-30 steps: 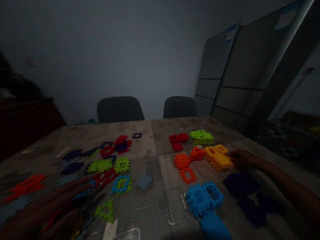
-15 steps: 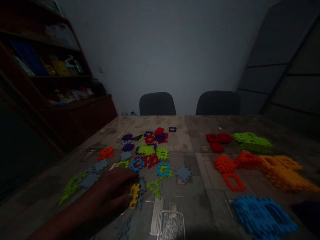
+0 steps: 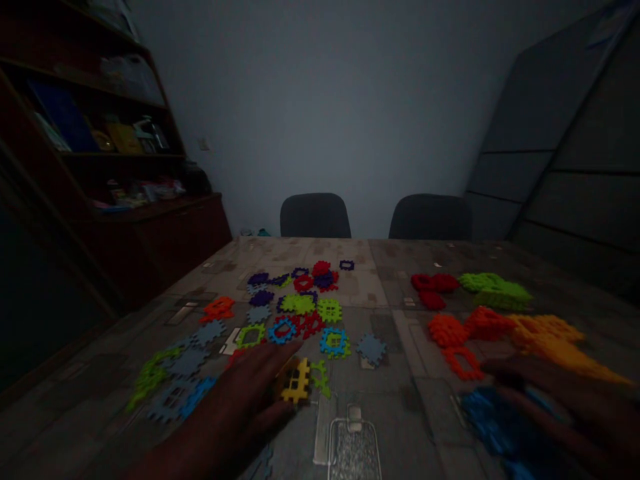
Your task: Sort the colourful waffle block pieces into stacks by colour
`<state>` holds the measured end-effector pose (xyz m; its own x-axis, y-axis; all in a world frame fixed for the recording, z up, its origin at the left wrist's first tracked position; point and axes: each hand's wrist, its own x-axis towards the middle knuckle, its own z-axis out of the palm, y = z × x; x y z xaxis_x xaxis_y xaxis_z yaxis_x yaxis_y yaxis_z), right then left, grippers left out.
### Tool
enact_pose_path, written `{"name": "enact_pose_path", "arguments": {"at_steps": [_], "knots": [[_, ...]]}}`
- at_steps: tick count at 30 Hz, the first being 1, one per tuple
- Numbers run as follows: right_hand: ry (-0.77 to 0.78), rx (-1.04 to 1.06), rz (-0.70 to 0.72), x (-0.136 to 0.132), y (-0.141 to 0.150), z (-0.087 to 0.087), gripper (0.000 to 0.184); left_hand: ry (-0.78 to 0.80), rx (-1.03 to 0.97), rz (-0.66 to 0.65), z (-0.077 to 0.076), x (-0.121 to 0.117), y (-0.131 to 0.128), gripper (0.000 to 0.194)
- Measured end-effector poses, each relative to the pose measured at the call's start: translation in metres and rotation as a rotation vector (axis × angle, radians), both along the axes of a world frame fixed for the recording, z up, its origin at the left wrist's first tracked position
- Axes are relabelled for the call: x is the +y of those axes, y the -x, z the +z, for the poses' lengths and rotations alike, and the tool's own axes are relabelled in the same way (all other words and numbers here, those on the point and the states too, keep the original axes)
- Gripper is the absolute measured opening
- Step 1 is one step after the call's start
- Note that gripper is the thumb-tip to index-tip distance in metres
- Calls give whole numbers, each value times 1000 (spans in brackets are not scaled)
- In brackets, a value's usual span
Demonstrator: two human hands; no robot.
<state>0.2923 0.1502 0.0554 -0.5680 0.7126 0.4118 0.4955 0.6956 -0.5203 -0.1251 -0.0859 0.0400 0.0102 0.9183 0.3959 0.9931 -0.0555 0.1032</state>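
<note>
My left hand [image 3: 257, 393] is at the left-centre of the table, its thumb and fingers closed about the edge of a yellow notched window tile [image 3: 296, 381]. A green triangular frame tile [image 3: 320, 379] lies just beyond it. Over the stack of blue notched tiles [image 3: 487, 417] at the right is my right hand [image 3: 555, 403], dark and blurred. Some blue shows between its fingers, but whether it grips a tile or only touches the stack I cannot make out. Left of my left hand lie grey tiles [image 3: 187, 363] and a blue tile [image 3: 197, 397].
Mixed tiles spread across the left-centre, among them a blue-and-green window tile [image 3: 334, 341] and a grey tile [image 3: 371, 349]. Sorted piles lie at the right: red [image 3: 434, 290], green [image 3: 495, 290], orange [image 3: 463, 333] and yellow-orange [image 3: 565, 343]. Two chairs [image 3: 316, 217] stand beyond the table.
My left hand has moved right, and the yellow tile with it. My right hand has come in from the right over the blue stack. The view has shifted slightly.
</note>
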Motion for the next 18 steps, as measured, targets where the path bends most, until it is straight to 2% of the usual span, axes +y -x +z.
{"name": "enact_pose_path", "arguments": {"at_steps": [3, 6, 8, 11, 13, 18], "knots": [[127, -93, 216, -22, 60, 7, 24, -79, -18, -98, 7, 15, -22, 73], [218, -48, 271, -42, 109, 7, 26, -141, -29, -202, 5, 30, -46, 68], [346, -43, 332, -52, 131, 3, 33, -208, -44, -258, 1, 39, -60, 63], [587, -3, 397, -60, 150, -1, 24, -307, -8, -291, -5, 49, -72, 57], [699, 85, 379, -62, 155, -1, 16, -348, 29, -281, -5, 53, -75, 52], [866, 258, 333, -66, 157, -1, 23, -457, 200, -275, 7, 68, -80, 45]]}}
